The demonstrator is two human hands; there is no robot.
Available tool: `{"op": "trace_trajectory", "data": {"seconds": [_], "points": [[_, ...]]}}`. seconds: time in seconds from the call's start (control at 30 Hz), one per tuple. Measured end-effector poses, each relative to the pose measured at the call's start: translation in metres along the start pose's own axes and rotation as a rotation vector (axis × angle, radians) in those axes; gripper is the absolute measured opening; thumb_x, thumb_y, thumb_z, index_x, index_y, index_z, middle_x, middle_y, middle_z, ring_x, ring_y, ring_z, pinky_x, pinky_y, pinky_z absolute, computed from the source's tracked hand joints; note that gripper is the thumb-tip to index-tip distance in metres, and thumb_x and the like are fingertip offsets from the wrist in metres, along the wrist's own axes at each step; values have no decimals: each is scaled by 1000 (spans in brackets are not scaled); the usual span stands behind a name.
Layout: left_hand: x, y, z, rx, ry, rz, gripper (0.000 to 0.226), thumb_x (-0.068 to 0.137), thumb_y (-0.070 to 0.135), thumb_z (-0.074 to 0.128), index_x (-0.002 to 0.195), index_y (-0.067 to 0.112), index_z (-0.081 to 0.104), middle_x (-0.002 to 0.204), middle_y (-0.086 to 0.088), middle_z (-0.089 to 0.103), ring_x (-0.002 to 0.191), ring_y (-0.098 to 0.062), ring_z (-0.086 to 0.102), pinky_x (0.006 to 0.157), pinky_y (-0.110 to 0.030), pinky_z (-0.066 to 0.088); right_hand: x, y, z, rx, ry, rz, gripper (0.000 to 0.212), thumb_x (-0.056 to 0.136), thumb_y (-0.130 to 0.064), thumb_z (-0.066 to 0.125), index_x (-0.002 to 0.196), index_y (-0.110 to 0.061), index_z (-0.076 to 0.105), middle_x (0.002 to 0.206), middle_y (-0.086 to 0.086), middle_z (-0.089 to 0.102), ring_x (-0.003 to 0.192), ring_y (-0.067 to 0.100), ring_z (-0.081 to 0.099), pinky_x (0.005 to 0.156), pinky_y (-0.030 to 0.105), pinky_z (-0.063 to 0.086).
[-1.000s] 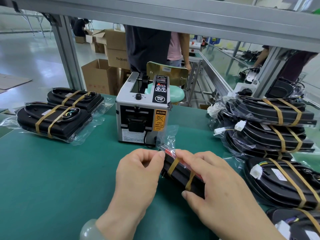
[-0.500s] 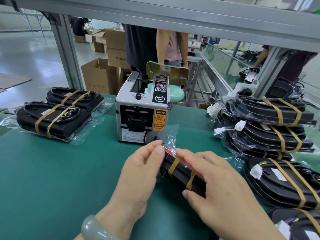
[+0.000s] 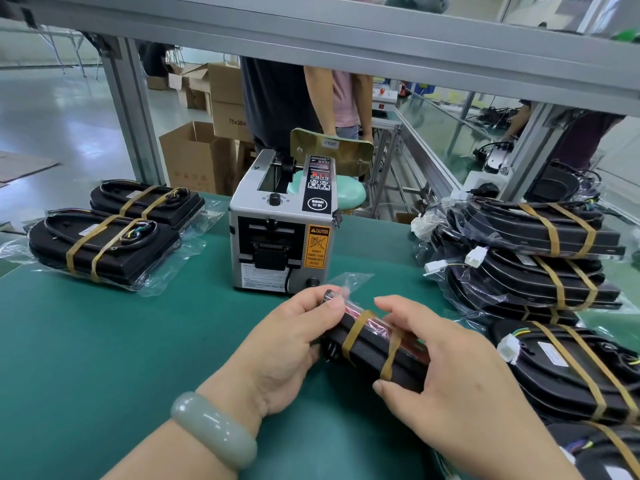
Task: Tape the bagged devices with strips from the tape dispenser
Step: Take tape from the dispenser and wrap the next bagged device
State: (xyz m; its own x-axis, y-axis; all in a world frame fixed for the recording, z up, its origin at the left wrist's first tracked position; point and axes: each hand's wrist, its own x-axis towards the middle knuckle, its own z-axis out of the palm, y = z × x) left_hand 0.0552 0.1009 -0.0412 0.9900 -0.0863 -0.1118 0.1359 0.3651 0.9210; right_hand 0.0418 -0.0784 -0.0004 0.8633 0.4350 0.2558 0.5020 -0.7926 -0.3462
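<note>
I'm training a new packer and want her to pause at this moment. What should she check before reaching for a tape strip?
1. Firm hold on the bagged device: ok. The left hand and right hand both grip it.
2. Bag flap folded flat: not ok. It sticks up loose at the device's far end.
3. Strip waiting at the outlet: cannot tell.
4. Way to the tape dispenser: ok. It stands just behind the device, with nothing between.
5. A hand free for the strip: not ok. Both are holding.
</note>
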Motion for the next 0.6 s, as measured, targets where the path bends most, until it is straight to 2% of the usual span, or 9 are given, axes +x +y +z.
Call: {"op": "trace_trajectory", "data": {"seconds": [0.1, 0.17, 0.2, 0.23, 0.3, 0.33, 0.4, 0.5, 0.6], "points": [[2, 1, -2, -13, -5, -10, 33, 74, 34, 61, 103, 19, 66, 88, -1, 69, 75, -9, 62, 60, -20, 48, -3, 5, -5, -64, -52, -21, 85, 59, -62, 67, 126, -68, 15, 122, -47, 35, 118, -22, 27, 90, -3, 20], [3, 3, -5, -21, -16, -25, 36, 75, 35, 60, 106, 19, 66, 90, -1, 69, 77, -12, 61, 64, -24, 45, -6, 13, -16, -42, -66, 17, 80, 46, -76, 58, 116, -76, 19, 120, -58, 20, 115, -36, 9, 93, -7, 9], [3, 4, -8, -33, -17, -34, 37, 75, 35, 59, 107, 19, 65, 91, -1, 69, 77, -12, 61, 66, -26, 44, -8, 17, -21, 23, -55, 46, 77, 41, -80, 57, 112, -77, 28, 120, -60, 24, 115, -36, 14, 96, -3, 16], [4, 3, -10, -54, -16, -43, 37, 76, 36, 58, 108, 19, 65, 91, -1, 70, 75, -12, 61, 66, -27, 44, -10, 21, -25, 145, -34, 71, 72, 40, -81, 62, 109, -77, 41, 119, -57, 36, 115, -32, 29, 95, 2, 27], [5, 3, -15, -108, -8, -57, 36, 75, 36, 58, 106, 20, 67, 91, 0, 72, 71, -10, 63, 65, -27, 45, -12, 24, -27, 442, 2, 109, 58, 47, -72, 73, 102, -65, 57, 107, -36, 62, 100, -14, 58, 86, 14, 47], [6, 3, -16, -133, -4, -64, 36, 74, 36, 58, 105, 21, 69, 93, 0, 72, 70, -11, 64, 65, -28, 45, -12, 23, -27, 537, 15, 114, 51, 48, -64, 72, 98, -58, 63, 102, -27, 68, 93, -6, 64, 84, 19, 51], [7, 1, -19, -167, 1, -71, 34, 72, 36, 60, 102, 22, 72, 96, -2, 72, 71, -13, 65, 66, -30, 47, -10, 21, -24, 617, 83, 115, 37, 52, -54, 69, 88, -47, 71, 95, -23, 71, 88, -2, 68, 84, 17, 50], [8, 1, -20, -208, 10, -82, 34, 72, 34, 60, 101, 22, 72, 97, -4, 72, 73, -16, 66, 70, -34, 48, -4, 18, -18, 595, 240, 144, 12, 76, -41, 64, 78, -37, 75, 80, -19, 73, 77, -3, 66, 71, 10, 47], [10, 2, -19, -251, 46, -108, 34, 74, 33, 59, 102, 20, 72, 99, -7, 71, 76, -20, 64, 71, -35, 47, 0, 15, -10, 632, 348, 189, 17, 83, -24, 64, 72, -26, 76, 72, -8, 73, 69, 6, 66, 64, 14, 49]]}}
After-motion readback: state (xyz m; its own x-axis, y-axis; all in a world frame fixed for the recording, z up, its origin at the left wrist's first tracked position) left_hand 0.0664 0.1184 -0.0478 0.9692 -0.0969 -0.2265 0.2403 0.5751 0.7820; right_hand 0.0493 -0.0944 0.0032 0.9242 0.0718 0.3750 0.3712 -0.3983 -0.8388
